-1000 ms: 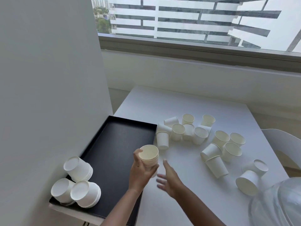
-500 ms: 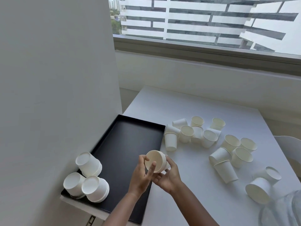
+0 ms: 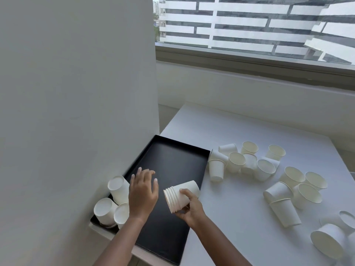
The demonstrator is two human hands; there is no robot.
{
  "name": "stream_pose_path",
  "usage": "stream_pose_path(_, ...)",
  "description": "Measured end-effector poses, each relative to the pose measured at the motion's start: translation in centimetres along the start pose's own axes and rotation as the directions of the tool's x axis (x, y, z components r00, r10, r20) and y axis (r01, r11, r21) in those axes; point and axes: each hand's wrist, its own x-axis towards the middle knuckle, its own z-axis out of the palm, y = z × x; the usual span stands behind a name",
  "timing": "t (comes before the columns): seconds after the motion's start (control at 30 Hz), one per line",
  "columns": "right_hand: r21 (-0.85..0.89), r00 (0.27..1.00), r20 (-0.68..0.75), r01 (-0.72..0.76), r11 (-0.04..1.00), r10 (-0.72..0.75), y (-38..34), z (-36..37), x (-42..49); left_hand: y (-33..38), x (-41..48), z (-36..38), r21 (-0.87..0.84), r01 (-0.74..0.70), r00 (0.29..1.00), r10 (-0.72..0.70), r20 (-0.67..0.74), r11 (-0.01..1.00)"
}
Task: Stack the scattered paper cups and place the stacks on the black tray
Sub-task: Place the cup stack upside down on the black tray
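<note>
Nested cup stack [image 3: 180,195] held over the black tray [image 3: 172,160], ready to set down.

The right hand [image 3: 189,207] grips the stack on its side, rims pointing left. The left hand [image 3: 143,191] hovers with fingers spread, holding nothing, near three upturned stacks [image 3: 117,187] in the tray's near-left corner. The stack probably needs turning rims-down and lowering just beside them without nudging them. Loose cups [image 3: 236,162] remain on the table.

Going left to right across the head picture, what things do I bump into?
Upside-down cup stacks → left hand → tipped cup stack, gripped by the right hand → loose cups scattered on the white table.
</note>
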Motion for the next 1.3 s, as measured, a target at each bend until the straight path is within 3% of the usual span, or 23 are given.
stream_pose_path(0.13,-0.077,0.997,-0.040,0.069,0.995,-0.072,1.4,1.8,1.2,-2.3,1.0,-1.0,0.067,0.174,0.982,-0.178,0.061,0.982)
stream_pose_path(0.33,-0.256,0.979,-0.010,0.192,0.947,-0.202,2.8,4.1,2.5,-4.2,1.1,-2.2,-0.304,0.399,0.916,-0.386,0.105,0.865)
stream_pose_path(0.47,-0.452,0.947,0.036,0.301,0.840,-0.320,4.0,5.2,3.0,-4.9,0.8,-2.5,-0.336,0.394,0.919,-0.374,0.124,0.856)
stream_pose_path(0.67,-0.659,0.851,0.211,0.487,0.572,-0.481,5.2,6.4,3.1,-5.6,0.2,-2.0,-0.284,0.359,0.933,-0.335,0.133,0.889)
stream_pose_path(0.93,-0.739,0.782,0.436,0.594,0.318,-0.445,6.2,7.4,3.3,-6.0,0.0,-1.1,-0.118,0.307,0.947,-0.290,0.137,0.945)
stream_pose_path(1.3,-0.793,0.790,0.516,0.587,0.164,-0.332,5.6,6.1,3.6,-5.8,-0.1,-1.2,0.068,0.257,0.956,-0.263,0.131,0.964)
